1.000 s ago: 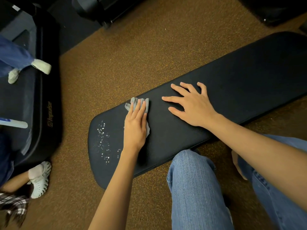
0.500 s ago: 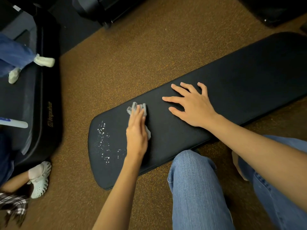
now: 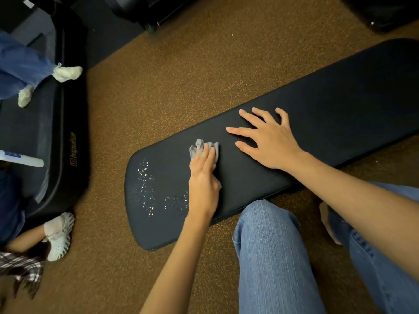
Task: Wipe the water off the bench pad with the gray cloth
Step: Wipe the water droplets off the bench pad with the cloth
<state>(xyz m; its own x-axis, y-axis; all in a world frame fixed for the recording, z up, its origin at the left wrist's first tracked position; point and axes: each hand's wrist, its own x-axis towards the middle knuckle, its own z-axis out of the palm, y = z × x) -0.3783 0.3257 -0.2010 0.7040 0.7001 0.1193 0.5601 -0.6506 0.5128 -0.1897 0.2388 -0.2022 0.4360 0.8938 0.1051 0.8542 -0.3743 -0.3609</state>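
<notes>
The long black bench pad (image 3: 317,123) lies slantwise over the speckled brown floor (image 3: 181,75), and the person kneels along its near edge, jeans-clad knee (image 3: 267,223) just beside it. Their left hand (image 3: 204,177) lies flat on the gray cloth (image 3: 199,147), fingers straight and pressing it onto the pad a little way in from the rounded left end; the crumpled cloth sticks out past the fingertips toward the pad's far edge. The water (image 3: 147,189) sits as a scatter of bright droplets near that rounded end, to the left of the hand and reaching its wrist along the near edge, apart from the cloth. The right hand (image 3: 267,141) rests palm down with fingers spread, near the pad's middle, holding nothing. Off to the left stands black gym equipment (image 3: 68,155), with someone's white shoe (image 3: 59,236) beside it
</notes>
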